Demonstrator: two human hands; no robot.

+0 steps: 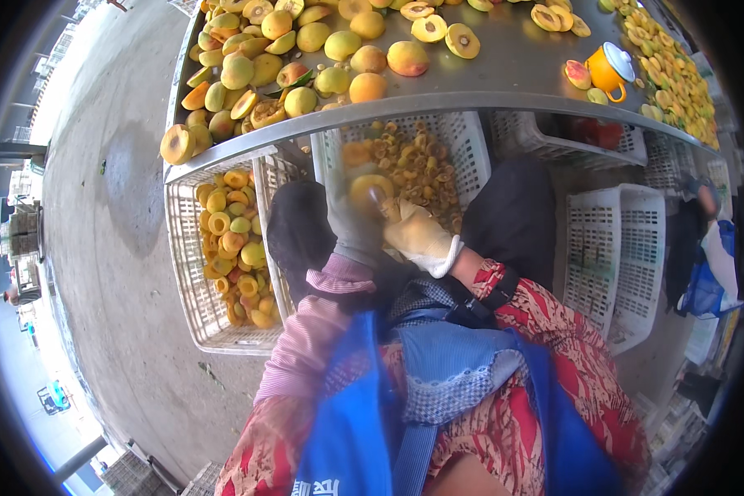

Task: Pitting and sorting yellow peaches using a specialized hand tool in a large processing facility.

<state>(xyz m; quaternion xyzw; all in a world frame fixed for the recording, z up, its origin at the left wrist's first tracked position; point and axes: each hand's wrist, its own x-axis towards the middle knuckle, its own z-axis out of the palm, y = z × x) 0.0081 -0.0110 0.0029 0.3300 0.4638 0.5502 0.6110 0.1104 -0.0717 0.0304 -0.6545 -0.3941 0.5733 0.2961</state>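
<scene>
My left hand (351, 219), in a grey glove blurred by motion, holds a yellow peach half (370, 192) between my knees. Opposite it my right hand (422, 237), in a cream glove, is closed round a small hand tool (378, 197). Its dark metallic end meets the peach; the rest is hidden in the glove, so its exact kind cannot be told. Beneath both hands stands a white plastic crate (471, 149) holding brown-orange pits and scraps (417, 165). To the left, another white crate (192, 285) contains hollowed peach halves (238, 248).
A metal table (504, 62) spans the far side, its raised edge just beyond my hands. Peaches (306, 37), whole and halved, are heaped at its left; more line its right. A yellow enamel mug (608, 73) stands there. Stacked white crates (612, 248) are on the right, near another person (711, 248).
</scene>
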